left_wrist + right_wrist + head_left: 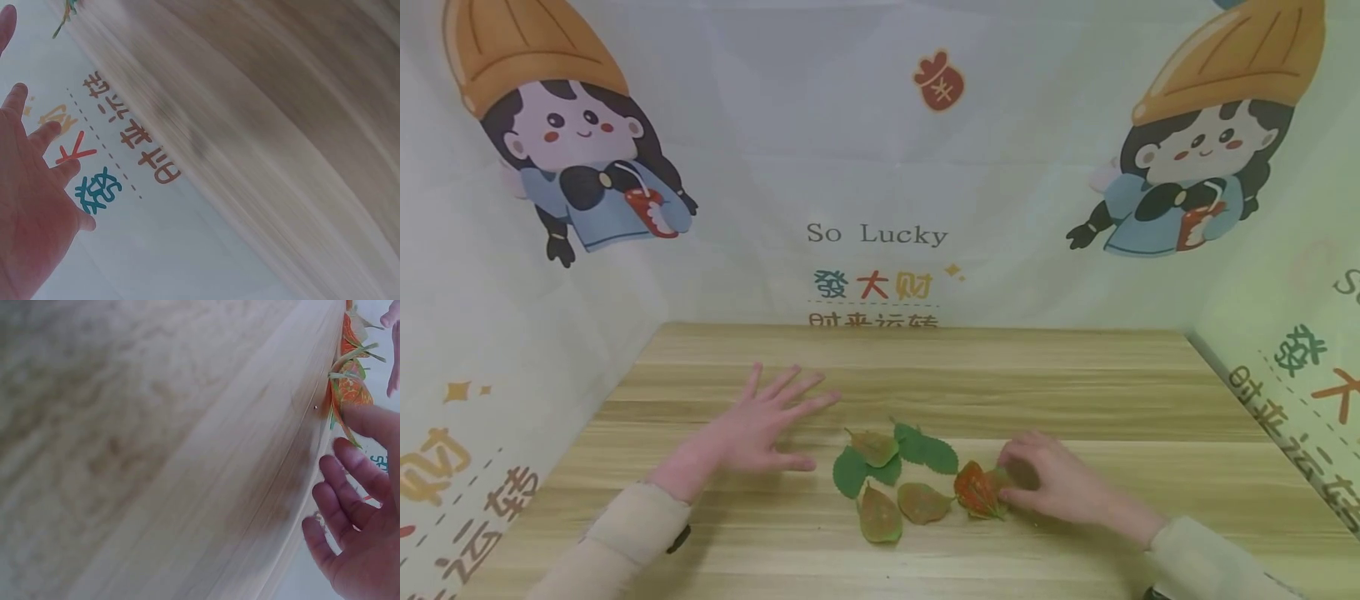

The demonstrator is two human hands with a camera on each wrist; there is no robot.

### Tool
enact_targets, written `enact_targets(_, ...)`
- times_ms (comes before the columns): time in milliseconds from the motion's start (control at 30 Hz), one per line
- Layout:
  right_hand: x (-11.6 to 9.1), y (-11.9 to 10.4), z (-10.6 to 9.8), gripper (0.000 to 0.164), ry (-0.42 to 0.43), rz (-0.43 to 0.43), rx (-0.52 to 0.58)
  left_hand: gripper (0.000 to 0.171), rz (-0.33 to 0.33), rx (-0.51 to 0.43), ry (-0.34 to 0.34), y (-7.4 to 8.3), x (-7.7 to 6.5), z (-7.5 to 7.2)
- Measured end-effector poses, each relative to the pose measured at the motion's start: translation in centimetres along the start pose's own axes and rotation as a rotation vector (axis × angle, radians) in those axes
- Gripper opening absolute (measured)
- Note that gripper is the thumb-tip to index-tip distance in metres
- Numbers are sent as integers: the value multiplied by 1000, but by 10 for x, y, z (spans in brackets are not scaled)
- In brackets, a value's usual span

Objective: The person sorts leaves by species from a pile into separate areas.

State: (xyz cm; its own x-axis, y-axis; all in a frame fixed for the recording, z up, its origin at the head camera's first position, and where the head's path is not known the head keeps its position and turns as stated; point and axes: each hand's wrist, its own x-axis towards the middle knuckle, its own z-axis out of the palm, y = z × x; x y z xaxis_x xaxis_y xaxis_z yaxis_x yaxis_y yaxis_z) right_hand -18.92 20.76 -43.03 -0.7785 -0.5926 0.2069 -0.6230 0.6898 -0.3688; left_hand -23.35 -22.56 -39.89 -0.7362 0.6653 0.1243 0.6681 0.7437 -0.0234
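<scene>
Several leaves lie in a loose cluster near the middle of the table. Brownish leaves with green edges point(878, 515) are at the front, and another brownish leaf point(874, 448) overlaps dark green leaves point(850, 472) behind. At the right end is a red-orange veined leaf point(976, 490). My right hand point(1056, 479) holds a leaf point(355, 392) at its edge between thumb and index finger; its other fingers curve loosely. Left of the cluster, my left hand point(760, 429) has its fingers spread and holds nothing; the left wrist view shows its palm side.
The wood-grain table point(925, 375) runs back to a pale printed cloth point(775, 167) that hangs behind it and along both sides. Cartoon figures and lettering cover the cloth. Light sleeves point(1210, 558) reach both wrists.
</scene>
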Motion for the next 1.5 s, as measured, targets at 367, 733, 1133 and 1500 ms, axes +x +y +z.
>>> enact_targets(367, 10, 7, -10, 18, 68, 60, 196, 86, 55, -19, 15, 16, 19, -4)
enact_targets(733, 28, 29, -24, 19, 129, 139, 184, 86, 97, -46, 13, 28, 38, -1)
enact_targets(1133, 58, 68, -38, 17, 276, 156, 182, 87, 112, -36, -10, 43, 67, -2)
enact_targets(1500, 76, 103, -39, 18, 384, 231, 214, 83, 142, -46, -12, 52, 92, 0)
